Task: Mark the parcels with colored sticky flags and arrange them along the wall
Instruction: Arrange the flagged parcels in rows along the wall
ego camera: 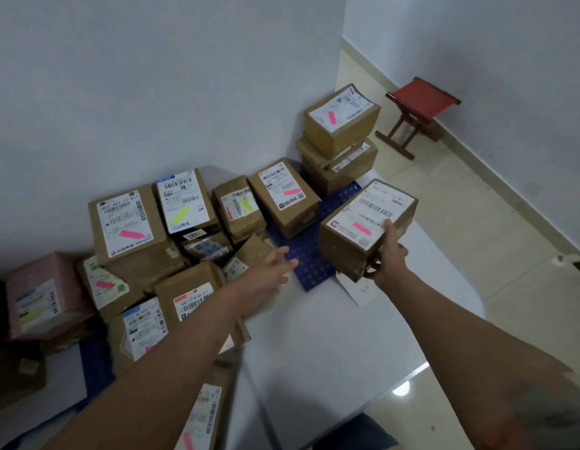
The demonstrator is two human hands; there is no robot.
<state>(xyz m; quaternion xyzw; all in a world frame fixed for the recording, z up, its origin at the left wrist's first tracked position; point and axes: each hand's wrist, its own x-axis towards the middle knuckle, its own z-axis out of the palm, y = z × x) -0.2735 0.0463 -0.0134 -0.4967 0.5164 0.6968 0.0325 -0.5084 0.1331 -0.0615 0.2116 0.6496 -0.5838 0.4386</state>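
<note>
My right hand (391,254) grips the near end of a brown cardboard parcel (353,245) with a white label and a pink sticky flag (361,228), held above the blue perforated mat (309,258). My left hand (272,271) reaches forward with straight fingers over the mat, holding nothing. Several brown parcels stand against the wall: one with a pink flag (290,201), two with yellow flags (184,203) (238,207), and a big one with a pink flag (126,222). A stack of parcels (342,125) rises at the wall's corner.
A pink parcel (42,293) lies at the far left. More parcels crowd the near left (184,297). A white table top (331,345) carries everything. A red folding stool (418,108) stands on the tiled floor at the right.
</note>
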